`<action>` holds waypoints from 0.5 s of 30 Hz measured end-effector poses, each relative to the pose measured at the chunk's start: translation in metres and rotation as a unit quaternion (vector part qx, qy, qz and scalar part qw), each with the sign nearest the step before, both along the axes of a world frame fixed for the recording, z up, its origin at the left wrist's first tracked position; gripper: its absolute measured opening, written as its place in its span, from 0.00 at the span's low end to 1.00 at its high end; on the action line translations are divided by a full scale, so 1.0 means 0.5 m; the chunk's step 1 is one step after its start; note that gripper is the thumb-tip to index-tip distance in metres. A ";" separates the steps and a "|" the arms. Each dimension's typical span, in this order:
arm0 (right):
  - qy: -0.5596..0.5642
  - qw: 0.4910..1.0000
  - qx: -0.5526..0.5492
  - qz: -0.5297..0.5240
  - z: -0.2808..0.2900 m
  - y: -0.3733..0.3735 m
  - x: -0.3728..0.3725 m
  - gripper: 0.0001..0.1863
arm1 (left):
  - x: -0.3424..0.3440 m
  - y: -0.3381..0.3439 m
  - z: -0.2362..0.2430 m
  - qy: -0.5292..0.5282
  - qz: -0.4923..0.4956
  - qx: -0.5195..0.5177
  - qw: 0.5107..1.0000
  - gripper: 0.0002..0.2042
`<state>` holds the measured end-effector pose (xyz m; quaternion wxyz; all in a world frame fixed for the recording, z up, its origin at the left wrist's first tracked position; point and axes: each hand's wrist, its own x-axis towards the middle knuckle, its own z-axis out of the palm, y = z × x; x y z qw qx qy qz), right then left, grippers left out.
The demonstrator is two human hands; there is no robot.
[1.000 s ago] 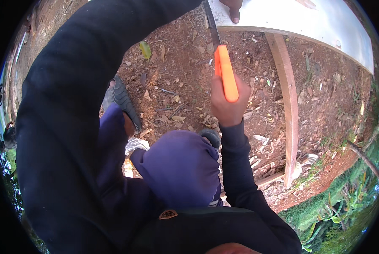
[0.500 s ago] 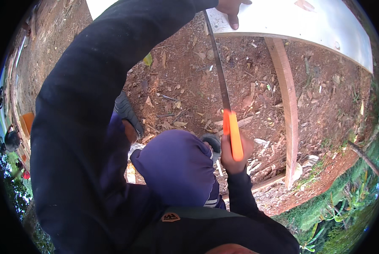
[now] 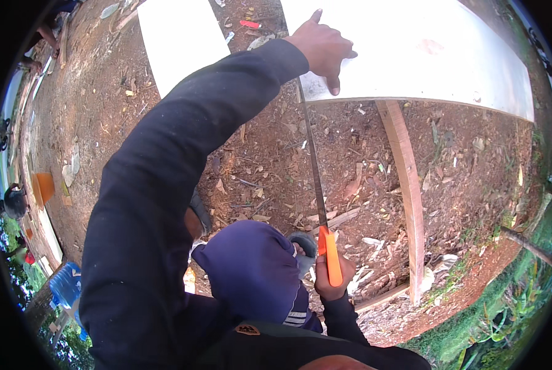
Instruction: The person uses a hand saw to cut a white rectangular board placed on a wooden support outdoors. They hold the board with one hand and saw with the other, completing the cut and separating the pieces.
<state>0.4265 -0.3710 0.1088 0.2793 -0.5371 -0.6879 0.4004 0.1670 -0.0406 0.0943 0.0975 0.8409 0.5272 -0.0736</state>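
My right hand (image 3: 336, 277) is wrapped round the orange handle (image 3: 331, 259) of a handsaw. Its long, narrow dark blade (image 3: 315, 166) runs away from me to the left end of a white board (image 3: 399, 55). The blade's far end is hidden behind my left wrist and the board. My left hand (image 3: 326, 48) lies on top of that board beside the blade, fingers spread and holding nothing.
Under the board, a wooden beam (image 3: 405, 191) slants down toward me. Another white panel (image 3: 183, 43) lies to the left. Wood scraps and leaves litter the reddish soil (image 3: 257, 179). A blue water jug (image 3: 66, 285) stands at lower left, and a branch (image 3: 529, 248) at right.
The view has shifted, so more of the white board and my whole left hand now show. The saw handle sits slightly farther from the board's edge. Both hands keep their hold or place.
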 end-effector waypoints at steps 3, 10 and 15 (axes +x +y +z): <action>0.012 1.000 -0.014 -0.018 -0.067 0.139 -0.105 0.07 | -0.002 -0.002 0.022 -0.020 -0.031 -0.026 0.999 0.45; 0.020 0.999 0.023 -0.039 -0.031 0.020 -0.039 0.08 | -0.003 -0.009 -0.020 -0.026 0.006 -0.026 0.999 0.47; 0.031 0.999 -0.004 -0.030 -0.049 0.088 -0.082 0.03 | 0.010 -0.010 -0.021 -0.011 0.004 -0.029 0.999 0.47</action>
